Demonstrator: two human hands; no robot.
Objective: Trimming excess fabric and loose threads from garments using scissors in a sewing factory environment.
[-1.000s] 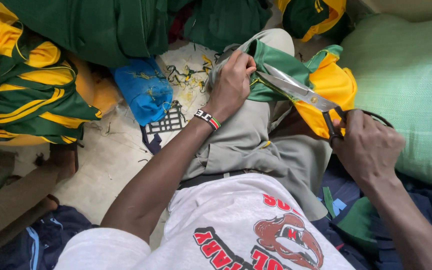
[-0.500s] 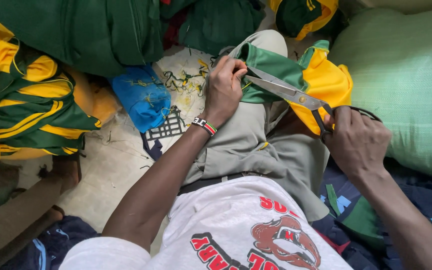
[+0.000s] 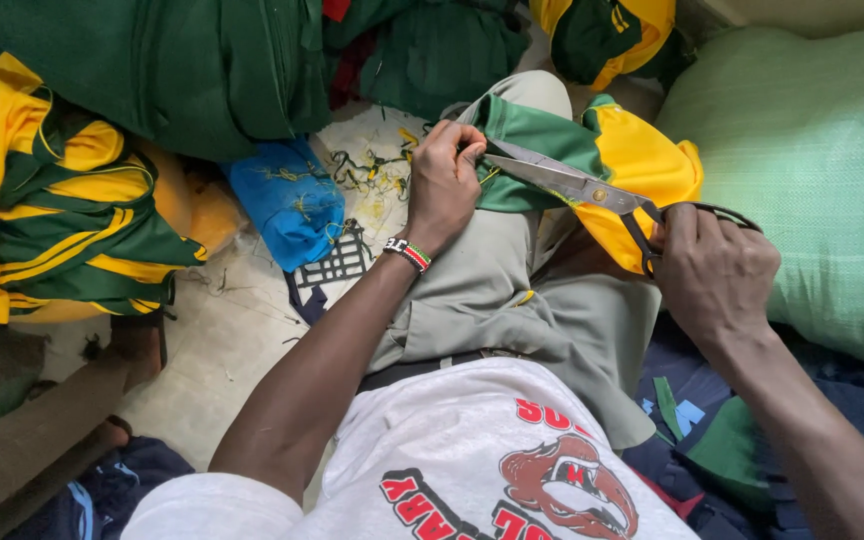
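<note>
We've got the left hand [image 3: 444, 180] pinching the green-and-yellow garment [image 3: 592, 150] taut on the knee, right hand [image 3: 712, 265] closed in the scissors [image 3: 577, 185]. Snip close; blades look barely open.

Shiny metal scissors [image 3: 562, 183], matt cloth [image 3: 642, 160]

Count: my two hands, left [image 3: 444, 180] and right [image 3: 714, 270]; one scissors [image 3: 577, 185]; one bracelet [image 3: 409, 253]; one blue bag [image 3: 287, 200]; one pale green sack [image 3: 802, 150].
</note>
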